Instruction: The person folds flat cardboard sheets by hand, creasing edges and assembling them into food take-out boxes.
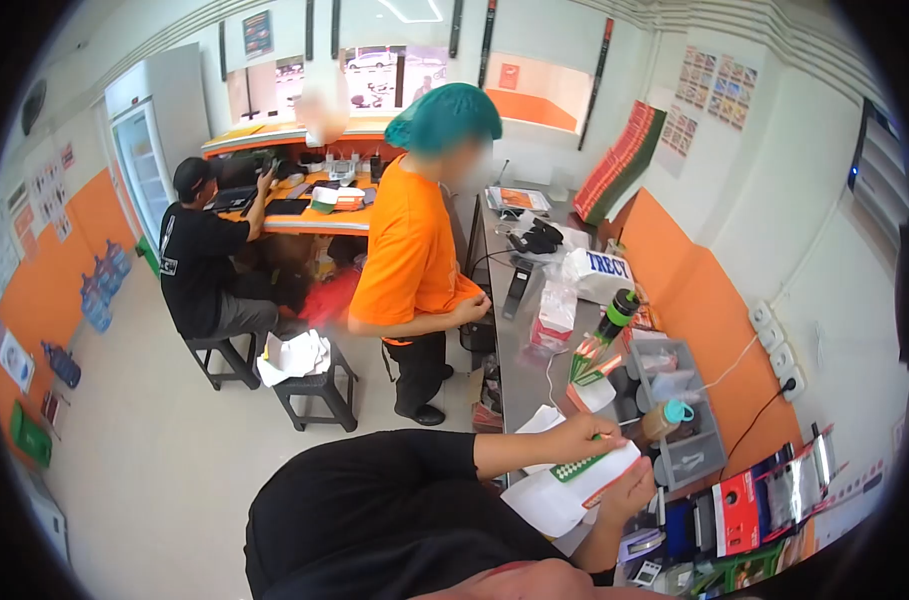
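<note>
My left hand (pixel 586 438) is closed at the upper edge of a white printed paper piece (pixel 584 470) with a green dotted panel and orange print, perhaps a flat food packet. A small green bit shows at its fingertips, too small to name. My right hand (pixel 629 490) grips the paper's other side, with the fingers partly hidden. White sheets (pixel 539 500) lie under and beside the paper on the grey counter. Close by are a bottle with a turquoise lid (pixel 666 418) and a folded white-and-orange paper packet (pixel 591 390).
A grey divided organizer (pixel 709 455) stands against the wall, with a black-and-green bottle (pixel 617 315) and a white bag (pixel 599 272) farther along. One person in an orange shirt (pixel 409 245) stands at the counter; another in black (pixel 199 260) sits. A stool (pixel 319 395) carries white papers.
</note>
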The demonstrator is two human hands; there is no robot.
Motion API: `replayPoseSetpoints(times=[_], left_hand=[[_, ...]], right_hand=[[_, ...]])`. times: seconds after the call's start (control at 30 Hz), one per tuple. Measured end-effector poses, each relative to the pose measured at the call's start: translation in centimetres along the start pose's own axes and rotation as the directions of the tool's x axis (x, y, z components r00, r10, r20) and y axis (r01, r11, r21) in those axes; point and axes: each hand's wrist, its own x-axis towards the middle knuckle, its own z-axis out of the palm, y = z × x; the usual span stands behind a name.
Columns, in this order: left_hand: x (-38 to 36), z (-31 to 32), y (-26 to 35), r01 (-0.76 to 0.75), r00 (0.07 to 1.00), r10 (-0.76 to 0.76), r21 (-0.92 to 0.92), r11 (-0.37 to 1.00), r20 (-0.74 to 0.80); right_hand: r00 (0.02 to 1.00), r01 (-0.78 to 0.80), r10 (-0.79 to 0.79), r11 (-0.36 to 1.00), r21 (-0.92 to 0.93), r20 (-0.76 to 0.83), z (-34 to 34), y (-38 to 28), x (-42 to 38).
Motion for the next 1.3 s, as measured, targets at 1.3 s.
replayPoseSetpoints(times=[1.3], left_hand=[[-3.5,-1.5,-9.0,0.310,0.882,-0.458,0.598,0.739,0.108]], right_hand=[[0.537,-0.830,0.676,0.530,0.173,0.506,-0.1,9.9,-4.2]])
